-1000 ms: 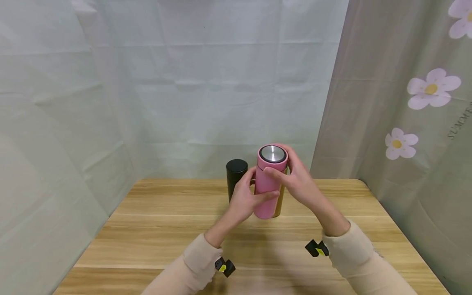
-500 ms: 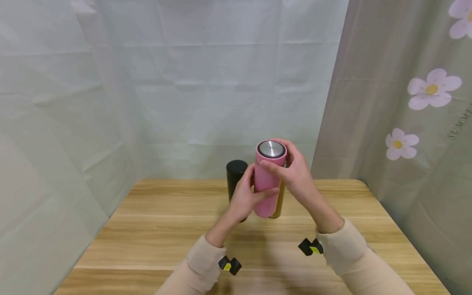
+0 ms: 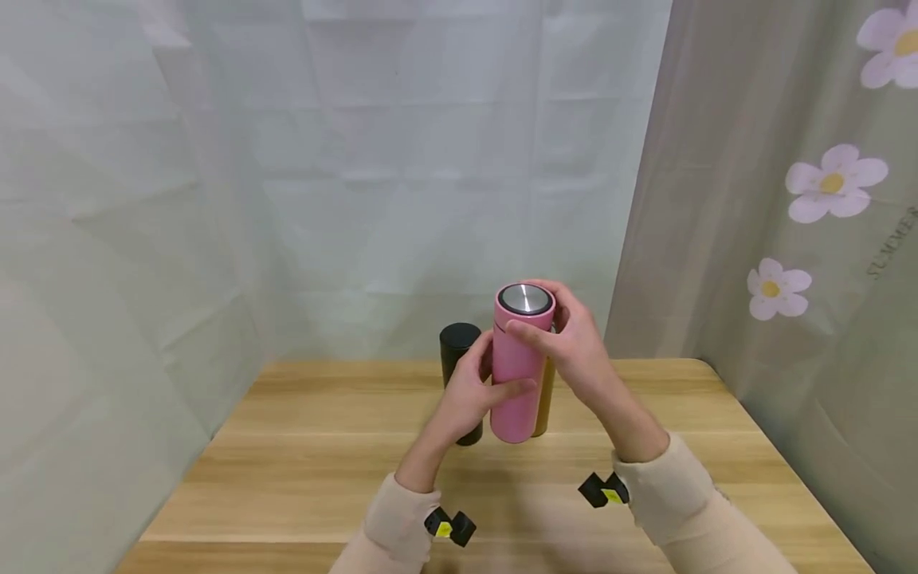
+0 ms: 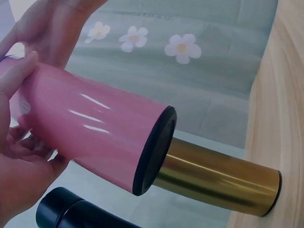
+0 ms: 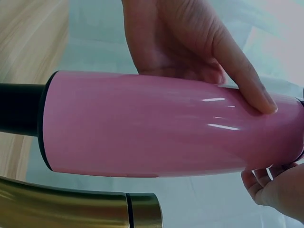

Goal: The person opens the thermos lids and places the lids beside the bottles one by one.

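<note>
A pink thermos (image 3: 518, 363) with a steel-topped lid (image 3: 526, 299) is held upright, slightly tilted, by both hands in the head view. My left hand (image 3: 464, 399) grips its body from the left, thumb across the front. Higher up, my right hand (image 3: 579, 351) holds the lid end, its thumb on the near side. The left wrist view shows the thermos's black base (image 4: 156, 151) raised off the wooden table. Behind it stand a black thermos (image 3: 460, 341), partly covered by my left hand, and a gold thermos (image 4: 221, 176), mostly hidden in the head view.
The wooden table (image 3: 301, 470) reaches back to a pale hanging sheet (image 3: 430, 199). On the right hangs a curtain (image 3: 717, 199) with printed flowers. The black and gold thermoses stand close to the held one.
The pink thermos has risen slightly against the bottles behind and shifted a little left, both hands keeping their hold. The head view has tilted up a little.
</note>
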Motion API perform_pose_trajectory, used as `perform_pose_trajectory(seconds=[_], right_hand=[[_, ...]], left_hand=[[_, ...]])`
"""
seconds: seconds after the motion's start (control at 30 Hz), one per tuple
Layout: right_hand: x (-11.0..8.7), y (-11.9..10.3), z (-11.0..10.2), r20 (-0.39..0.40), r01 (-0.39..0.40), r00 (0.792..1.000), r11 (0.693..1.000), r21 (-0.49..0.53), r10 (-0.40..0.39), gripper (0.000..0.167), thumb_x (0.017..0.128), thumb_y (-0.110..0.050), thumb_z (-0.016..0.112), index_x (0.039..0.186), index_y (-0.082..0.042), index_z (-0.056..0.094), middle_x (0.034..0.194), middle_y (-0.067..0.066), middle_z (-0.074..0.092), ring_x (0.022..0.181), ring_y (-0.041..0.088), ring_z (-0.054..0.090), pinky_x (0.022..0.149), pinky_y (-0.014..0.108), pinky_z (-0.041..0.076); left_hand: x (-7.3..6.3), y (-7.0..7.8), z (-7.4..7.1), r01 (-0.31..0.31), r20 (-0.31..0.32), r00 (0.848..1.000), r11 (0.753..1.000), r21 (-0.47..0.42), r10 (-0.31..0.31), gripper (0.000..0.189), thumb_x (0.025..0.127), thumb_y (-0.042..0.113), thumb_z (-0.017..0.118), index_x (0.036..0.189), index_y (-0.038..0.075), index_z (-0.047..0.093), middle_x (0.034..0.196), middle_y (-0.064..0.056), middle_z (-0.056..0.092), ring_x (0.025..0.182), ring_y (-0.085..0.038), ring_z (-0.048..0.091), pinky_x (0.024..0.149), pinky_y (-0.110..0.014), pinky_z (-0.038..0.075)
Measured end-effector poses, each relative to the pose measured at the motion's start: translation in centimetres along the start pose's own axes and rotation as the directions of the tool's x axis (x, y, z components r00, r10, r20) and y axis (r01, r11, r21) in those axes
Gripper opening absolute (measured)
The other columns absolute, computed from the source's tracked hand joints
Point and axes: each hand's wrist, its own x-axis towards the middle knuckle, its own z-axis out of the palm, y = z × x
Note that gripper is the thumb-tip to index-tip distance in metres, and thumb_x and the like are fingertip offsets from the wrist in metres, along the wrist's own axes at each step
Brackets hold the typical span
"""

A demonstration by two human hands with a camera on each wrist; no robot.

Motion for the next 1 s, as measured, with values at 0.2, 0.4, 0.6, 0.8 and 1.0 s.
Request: perform_pose_trajectory(seconds=[0.2,0.4,0.6,0.8,1.0], right_hand=[[-0.17,0.21,-0.02,0.020,0.005,1.000,1.000,-0.005,-0.005,0.066,0.090,-0.032,0.082,0.144,-0.012,0.051,0.135,0.006,0.061,0.122,0.023,0.060,0.103,0.043,0.051],[-0.15,0.16,0.16,0.032,-0.005,0.999,1.000,-0.009,0.005,0.065,0.090,-0.032,0.082,0.144,-0.013,0.052,0.134,0.006,0.061,0.121,0.024,0.060,0.101,0.048,0.052],[-0.10,0.10,0.27,0.039,-0.006,0.999,1.000,-0.029,0.007,0.065,0.088,-0.034,0.083,0.143,-0.014,0.053,0.133,0.005,0.063,0.123,0.023,0.060,0.102,0.050,0.050],[-0.18,0.16,0.07,0.042,-0.028,0.999,0.998,-0.054,0.030,0.065,0.088,-0.034,0.083,0.144,-0.015,0.054,0.134,0.004,0.062,0.124,0.024,0.059,0.104,0.053,0.049],[-0.08,0.26,-0.17,0.039,-0.043,0.998,0.997,-0.059,0.045,0.065,0.087,-0.028,0.085,0.144,-0.014,0.057,0.134,0.005,0.064,0.126,0.024,0.058,0.107,0.054,0.047]], left_hand=[[-0.32,-0.09,-0.20,-0.021,0.007,1.000,1.000,-0.007,0.021,0.073,0.089,0.021,0.083,0.152,0.016,0.044,0.140,-0.006,0.058,0.124,-0.026,0.060,0.104,-0.048,0.052],[-0.50,-0.14,-0.35,-0.010,0.006,1.000,1.000,0.001,0.010,0.073,0.090,0.020,0.082,0.152,0.016,0.043,0.142,-0.006,0.057,0.126,-0.027,0.059,0.106,-0.050,0.051],[-0.78,-0.43,-0.24,-0.012,-0.009,1.000,1.000,-0.007,0.012,0.073,0.091,0.020,0.082,0.152,0.016,0.044,0.141,-0.006,0.059,0.125,-0.026,0.060,0.105,-0.049,0.051],[-0.89,-0.64,-0.16,-0.019,-0.013,1.000,1.000,-0.015,0.019,0.071,0.090,0.020,0.082,0.152,0.018,0.046,0.139,-0.005,0.061,0.123,-0.025,0.062,0.104,-0.047,0.052],[-0.78,-0.81,-0.28,-0.024,-0.011,1.000,1.000,0.004,0.024,0.070,0.090,0.021,0.083,0.151,0.018,0.049,0.137,-0.005,0.063,0.122,-0.024,0.063,0.103,-0.047,0.053]])
